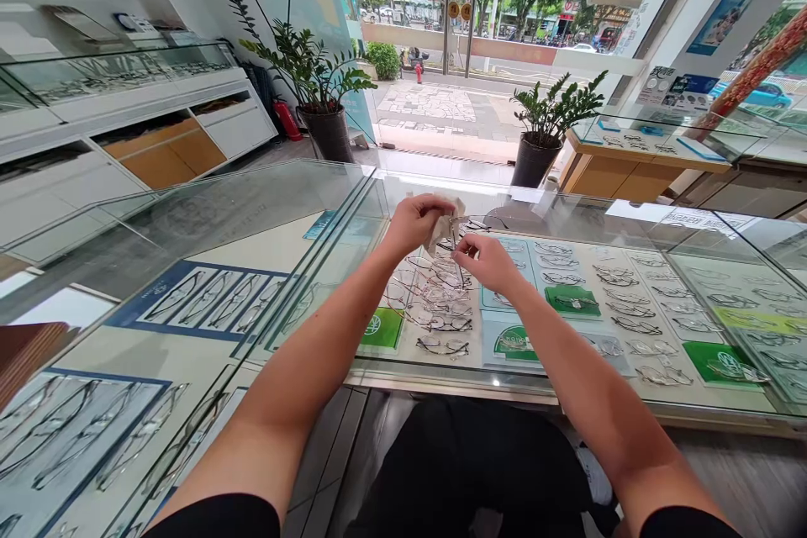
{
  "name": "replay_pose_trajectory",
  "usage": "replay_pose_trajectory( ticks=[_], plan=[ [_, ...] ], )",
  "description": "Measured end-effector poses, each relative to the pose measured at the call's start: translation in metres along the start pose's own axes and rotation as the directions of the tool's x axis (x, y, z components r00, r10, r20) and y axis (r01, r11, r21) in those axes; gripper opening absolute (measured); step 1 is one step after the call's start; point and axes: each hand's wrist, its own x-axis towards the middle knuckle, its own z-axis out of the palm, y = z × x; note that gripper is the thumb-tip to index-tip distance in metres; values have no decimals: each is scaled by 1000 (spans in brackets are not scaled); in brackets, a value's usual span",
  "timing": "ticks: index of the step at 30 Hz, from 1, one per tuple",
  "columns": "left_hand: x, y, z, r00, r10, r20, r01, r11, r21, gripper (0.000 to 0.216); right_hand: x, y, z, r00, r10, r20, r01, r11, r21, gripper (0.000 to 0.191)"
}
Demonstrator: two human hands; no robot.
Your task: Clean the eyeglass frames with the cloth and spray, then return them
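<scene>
Over the glass desk (441,377) at twelve o'clock, the right hand (485,262) pinches glasses (470,225) between its fingers; just beyond, the left hand (411,224) has fingers closed on a pale cloth (441,234). Farther off, potted plants (321,126) stand at eleven and one o'clock.

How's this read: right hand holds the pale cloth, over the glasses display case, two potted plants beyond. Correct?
Wrong hand: the head view shows the left hand holding the pale cloth. The rest stands: over the glasses display case, two potted plants beyond.
</scene>
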Motion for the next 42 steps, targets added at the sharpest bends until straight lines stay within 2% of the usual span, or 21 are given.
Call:
replay_pose_trajectory(
  ticks=[4, 10, 14, 23, 30, 36, 39, 42],
  plan=[
    [0, -4, 0, 996, -85, -6, 85, 995, 50, 36, 1, 1, 0, 999, -49, -22, 50, 998, 45, 21],
    [4, -21, 1, 995, -13, 103, 18, 999, -46, 53, 3, 5, 0, 988, -101, -121, 110, 992, 68, 22],
    [5, -30, 1, 989, -27, 145, 35, 998, -53, 58, 4, 6, 0, 976, -130, -175, 146, 986, 81, 23],
    [4, -21, -1, 959, -87, 269, 158, 953, -256, 65, 3, 5, -2, 975, -125, -185, 151, 980, 133, 23],
    [1, -6, -3, 954, -106, 279, 196, 927, -320, 69, 3, 2, -4, 972, -159, -174, 194, 958, 210, 21],
    [-1, -6, 1, 939, -251, 235, 328, 860, -391, 89, 2, 0, -4, 976, -145, -163, 181, 955, 235, 22],
    [-1, -11, 5, 930, -302, 210, 365, 831, -420, 84, 2, -1, -3, 977, -136, -165, 173, 955, 240, 22],
    [-2, -14, 7, 916, -310, 253, 389, 838, -383, 72, 2, -1, -4, 977, -137, -161, 174, 954, 246, 23]
  ],
)
